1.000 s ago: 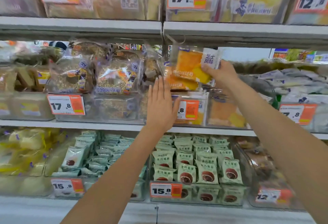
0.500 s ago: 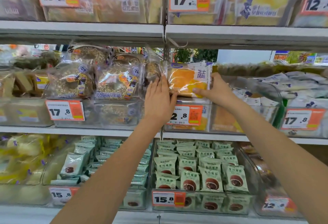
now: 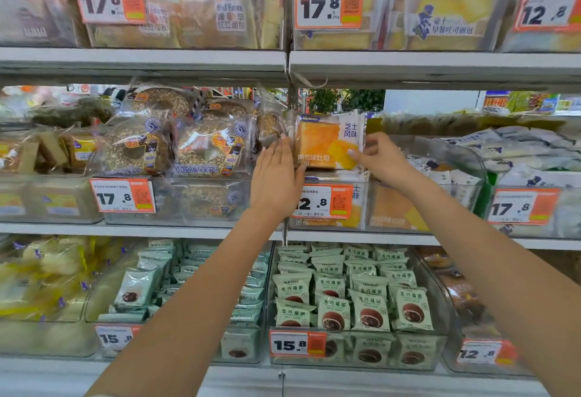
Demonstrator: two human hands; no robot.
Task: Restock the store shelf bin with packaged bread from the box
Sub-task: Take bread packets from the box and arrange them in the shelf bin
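Two hands frame the bread packet (image 3: pixel 327 142) standing upright atop the clear bin (image 3: pixel 361 205) on the middle shelf (image 3: pixel 141 229). Your left hand (image 3: pixel 276 176) presses flat, fingers straight, against its left edge. Your right hand (image 3: pixel 382 161) pinches its right edge.

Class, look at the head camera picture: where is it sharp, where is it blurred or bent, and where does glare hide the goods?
Head view: sharp on the orange-and-white packaged toast and both hands; far-left shelf edges blur; shelf rails bow from the wide lens; the clear plastic top bins haze over with glare.
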